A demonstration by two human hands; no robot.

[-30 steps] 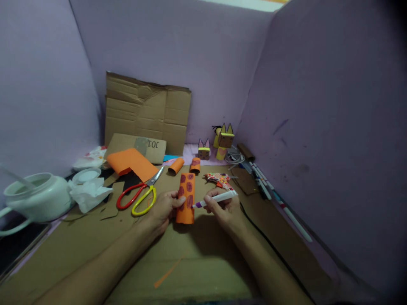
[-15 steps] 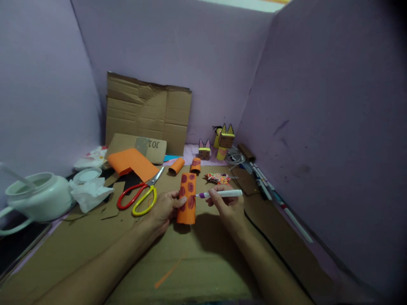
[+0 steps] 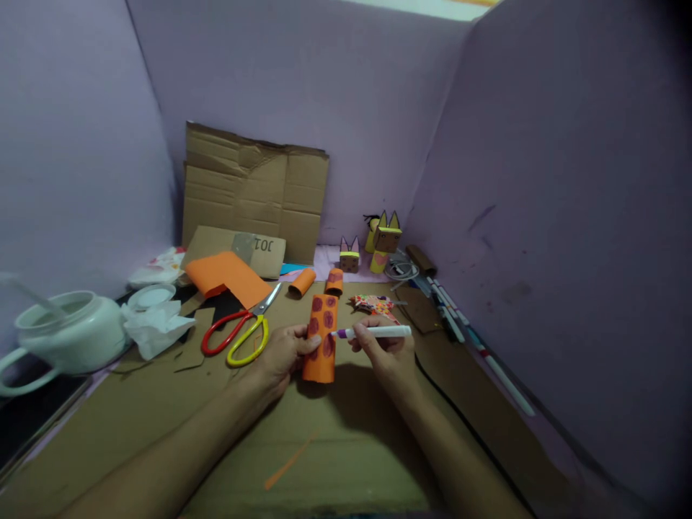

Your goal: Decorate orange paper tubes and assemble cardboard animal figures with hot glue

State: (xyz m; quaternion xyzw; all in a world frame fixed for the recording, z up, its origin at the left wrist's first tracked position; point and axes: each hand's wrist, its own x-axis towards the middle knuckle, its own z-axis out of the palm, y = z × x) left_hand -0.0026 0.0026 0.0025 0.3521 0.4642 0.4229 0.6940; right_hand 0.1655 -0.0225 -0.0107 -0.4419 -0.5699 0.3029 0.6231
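The pot (image 3: 94,339) at the far left stood open with one stick (image 3: 37,297) leaning in it; whatever else lay inside was too dim to tell. Just beside it, one round tub or lid (image 3: 152,296), which of the two could not be told, sat behind one crumpled tissue (image 3: 156,333). The long orange tube (image 3: 324,366) was upright above the cardboard mat (image 3: 238,447), between the two hands, and bore at least six dark spots in two columns. The left hand (image 3: 286,357) held it, thumb across its front, fingers closed round its side. The right hand (image 3: 386,357) pinched one marker (image 3: 383,331), its purple end at the tube's right edge near a lower spot; whether the tip touched could not be told. Behind were two short orange tubes (image 3: 303,283), one plain and one spotted. One pair of scissors (image 3: 260,310) lay left of the long tube, blades toward one orange sheet (image 3: 232,275). Two eared figures (image 3: 386,239) stood at the back. Several pens (image 3: 502,375) lay along the right wall, overlapping too much to count.
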